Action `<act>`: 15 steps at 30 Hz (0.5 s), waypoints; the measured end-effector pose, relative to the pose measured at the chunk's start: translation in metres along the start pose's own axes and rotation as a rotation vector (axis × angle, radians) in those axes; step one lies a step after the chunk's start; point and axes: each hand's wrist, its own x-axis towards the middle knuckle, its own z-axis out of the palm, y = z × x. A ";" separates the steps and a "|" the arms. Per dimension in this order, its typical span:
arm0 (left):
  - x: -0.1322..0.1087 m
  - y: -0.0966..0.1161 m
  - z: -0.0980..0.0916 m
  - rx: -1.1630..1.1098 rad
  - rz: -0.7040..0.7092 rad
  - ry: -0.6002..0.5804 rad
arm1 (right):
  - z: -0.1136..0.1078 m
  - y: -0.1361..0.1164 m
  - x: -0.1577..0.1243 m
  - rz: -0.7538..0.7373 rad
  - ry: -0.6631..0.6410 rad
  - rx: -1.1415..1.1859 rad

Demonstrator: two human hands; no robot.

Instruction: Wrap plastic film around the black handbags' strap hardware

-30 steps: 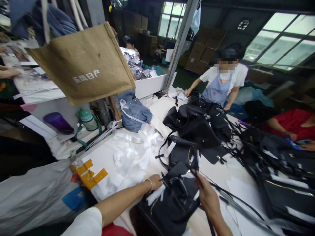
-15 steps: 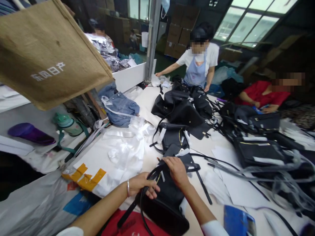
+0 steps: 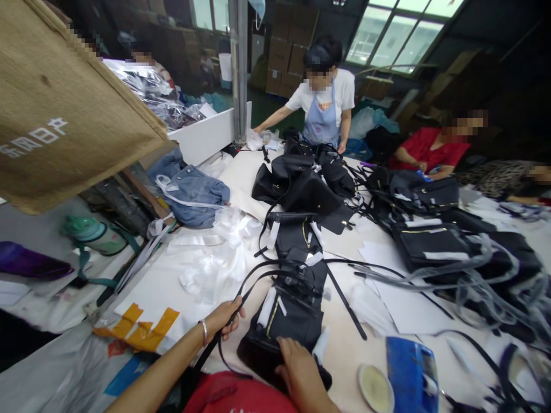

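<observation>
A small black backpack (image 3: pixel 297 307) with a gold zipper lies on the table in front of me. White wrapping covers part of the zipper side. My left hand (image 3: pixel 228 320), a silver bangle on its wrist, is closed around the bag's thin black straps (image 3: pixel 247 281), held out to the left. At the near end of the bag, my right hand (image 3: pixel 299 364) grips its bottom edge, fingers on top and the thumb lower down. Just beyond lies another black bag (image 3: pixel 293 232) with a gold zipper and white wrapping, touching the first one.
Piled black bags (image 3: pixel 301 183) cover the table's far side, more bags (image 3: pixel 430 246) the right. White film (image 3: pixel 219 264) and a denim bundle (image 3: pixel 193 192) lie left. A blue object (image 3: pixel 411 373) and round dish (image 3: pixel 376 388) sit near right. Across the table stands a person in an apron (image 3: pixel 322 117).
My left hand has moved left, drawing the straps away from the bag. The right hand has gone from the bag's top to its near bottom edge. The view has shifted right.
</observation>
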 end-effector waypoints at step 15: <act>0.011 0.027 0.020 -0.083 0.091 -0.311 | -0.050 0.025 0.027 0.114 0.079 0.486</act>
